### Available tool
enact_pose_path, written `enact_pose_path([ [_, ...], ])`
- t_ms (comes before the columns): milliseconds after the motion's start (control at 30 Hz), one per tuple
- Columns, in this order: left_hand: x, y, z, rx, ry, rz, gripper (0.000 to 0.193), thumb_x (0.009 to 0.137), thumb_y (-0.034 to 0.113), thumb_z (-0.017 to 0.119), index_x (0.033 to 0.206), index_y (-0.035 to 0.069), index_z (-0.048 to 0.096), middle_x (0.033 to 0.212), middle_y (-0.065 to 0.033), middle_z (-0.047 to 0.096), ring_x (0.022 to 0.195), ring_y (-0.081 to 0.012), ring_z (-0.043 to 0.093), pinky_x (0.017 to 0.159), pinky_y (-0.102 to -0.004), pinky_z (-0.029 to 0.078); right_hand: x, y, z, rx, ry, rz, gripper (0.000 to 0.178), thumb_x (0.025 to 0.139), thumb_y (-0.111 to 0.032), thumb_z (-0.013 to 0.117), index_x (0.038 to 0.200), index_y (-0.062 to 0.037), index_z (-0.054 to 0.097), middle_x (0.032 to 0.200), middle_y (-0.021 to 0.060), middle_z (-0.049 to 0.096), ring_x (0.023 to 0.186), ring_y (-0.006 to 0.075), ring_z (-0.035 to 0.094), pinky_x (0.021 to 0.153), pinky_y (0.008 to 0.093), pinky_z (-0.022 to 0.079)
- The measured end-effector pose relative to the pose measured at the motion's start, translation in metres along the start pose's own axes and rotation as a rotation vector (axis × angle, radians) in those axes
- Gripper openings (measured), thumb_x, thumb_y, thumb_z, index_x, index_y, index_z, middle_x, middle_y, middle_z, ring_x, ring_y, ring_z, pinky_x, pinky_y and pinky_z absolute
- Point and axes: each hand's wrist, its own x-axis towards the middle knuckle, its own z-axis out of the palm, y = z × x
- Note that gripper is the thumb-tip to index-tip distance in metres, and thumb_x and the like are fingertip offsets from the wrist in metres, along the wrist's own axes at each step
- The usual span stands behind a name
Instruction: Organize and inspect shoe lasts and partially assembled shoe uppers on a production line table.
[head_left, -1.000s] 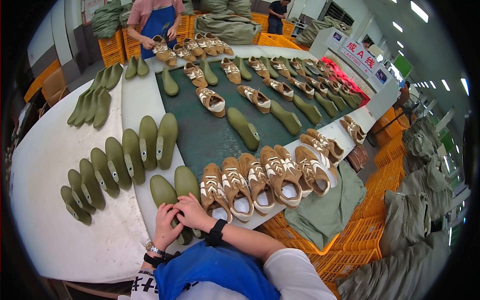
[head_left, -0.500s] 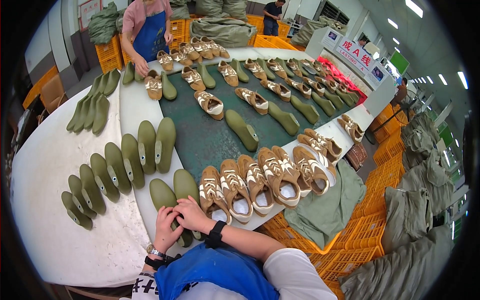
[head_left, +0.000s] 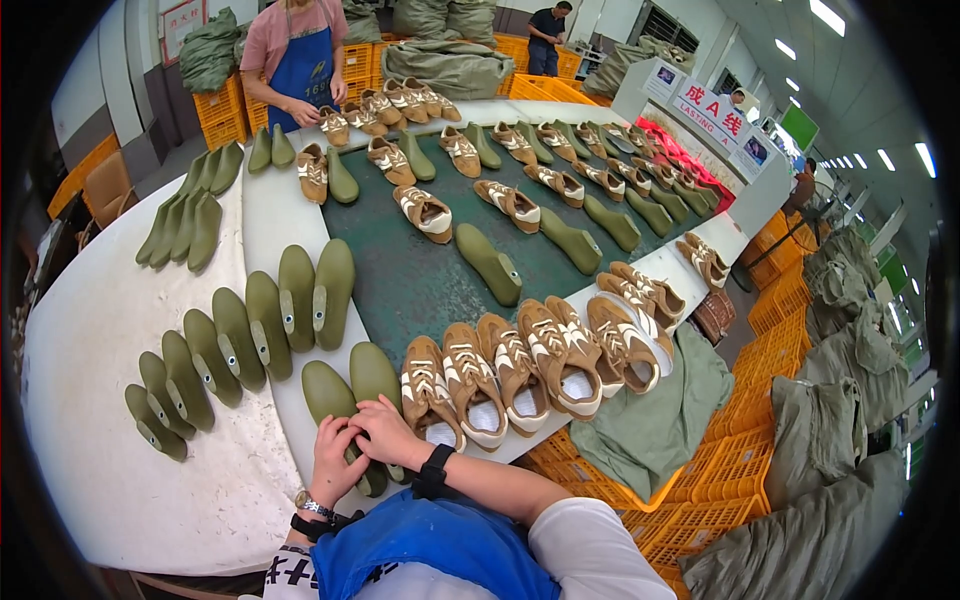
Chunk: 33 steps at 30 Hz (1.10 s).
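Observation:
Both my hands lie over a pair of green shoe lasts at the near edge of the table. My left hand (head_left: 336, 455) touches the left shoe last (head_left: 328, 390), its fingers loosely bent and the thumb apart. Over the right shoe last (head_left: 375, 372) rests my right hand (head_left: 388, 436), fingers loosely extended, their tips meeting those of my left hand. Neither hand lifts anything. The heel ends of the two lasts are partly hidden under my hands. Just to the right stands a row of brown shoes (head_left: 470, 375) with white stripes and laces.
Several more green lasts (head_left: 232, 335) stand in a row at left on the white table (head_left: 90, 400). More shoes and lasts cover the green mat (head_left: 385, 270). Orange crates (head_left: 715, 480) and a green cloth (head_left: 650, 415) lie at right. A person in a blue apron (head_left: 300, 75) stands across the table.
The person across the table has drawn a hand back from the brown shoe at the far left. My hands stay in place on the lasts; the view shifts slightly.

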Motion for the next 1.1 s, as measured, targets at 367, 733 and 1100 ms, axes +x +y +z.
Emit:
enact_pose_path([
  [367,-0.100,-0.089,-0.080,0.383,0.466,-0.504,0.042,0.078,0.016,0.067,0.116,0.003,0.054,0.128,-0.0229,0.045,0.122,-0.0416,0.039,0.103,-0.0447,0.033,-0.003,0.001,0.000,-0.084,0.051,-0.049,0.014,0.073,-0.014,0.065,0.086,-0.0080,0.066,0.088,0.0107,0.066,0.107,0.0306,0.055,0.099,0.0504,0.033],
  [733,-0.192,-0.098,-0.076,0.766,0.508,-1.017,0.050,0.085,0.033,0.056,0.129,0.010,0.048,0.140,-0.0173,0.038,0.129,-0.0387,0.032,0.106,-0.0504,0.024,0.002,0.002,0.001,-0.082,-0.013,-0.054,0.011,0.072,-0.012,0.064,0.083,-0.0086,0.067,0.087,0.0070,0.066,0.107,0.0298,0.055,0.101,0.0509,0.031],
  [1100,-0.163,-0.092,-0.020,0.808,0.683,-1.366,0.054,0.088,0.039,0.049,0.135,0.013,0.044,0.145,-0.0135,0.033,0.134,-0.0359,0.026,0.108,-0.0541,0.018,0.002,0.002,0.001,-0.136,-0.077,-0.094,0.011,0.073,-0.014,0.064,0.080,-0.0073,0.066,0.087,0.0115,0.064,0.108,0.0309,0.052,0.101,0.0525,0.030],
])
